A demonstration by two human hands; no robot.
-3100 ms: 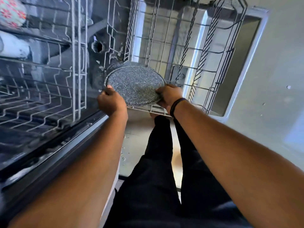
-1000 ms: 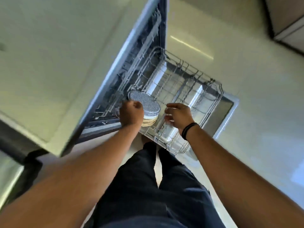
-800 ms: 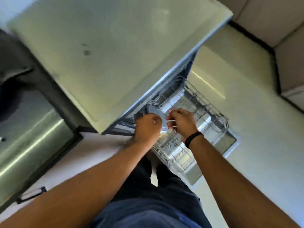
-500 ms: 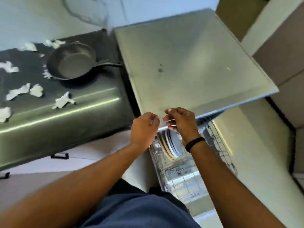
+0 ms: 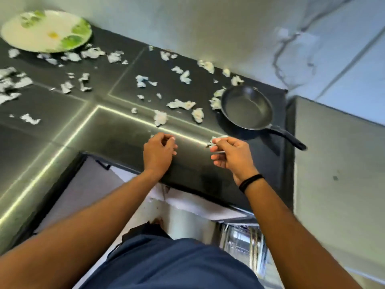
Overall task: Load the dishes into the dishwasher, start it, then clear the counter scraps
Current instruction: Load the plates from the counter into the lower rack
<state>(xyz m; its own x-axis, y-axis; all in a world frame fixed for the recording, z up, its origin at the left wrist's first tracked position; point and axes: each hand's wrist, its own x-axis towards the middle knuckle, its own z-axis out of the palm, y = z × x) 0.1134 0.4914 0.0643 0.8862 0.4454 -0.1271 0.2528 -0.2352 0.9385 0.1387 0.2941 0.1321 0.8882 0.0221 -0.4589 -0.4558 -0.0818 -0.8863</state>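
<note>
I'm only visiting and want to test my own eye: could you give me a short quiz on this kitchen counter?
1. True or false: the frying pan holds food.
2. What litters the counter? A) torn white scraps B) spoons C) cups
3. Which lies nearer the right hand: the flowered plate or the frying pan?
Key: 1 false, it is empty; 2 A; 3 the frying pan.

Head view, steeply down, close above counter (image 5: 116,140).
</note>
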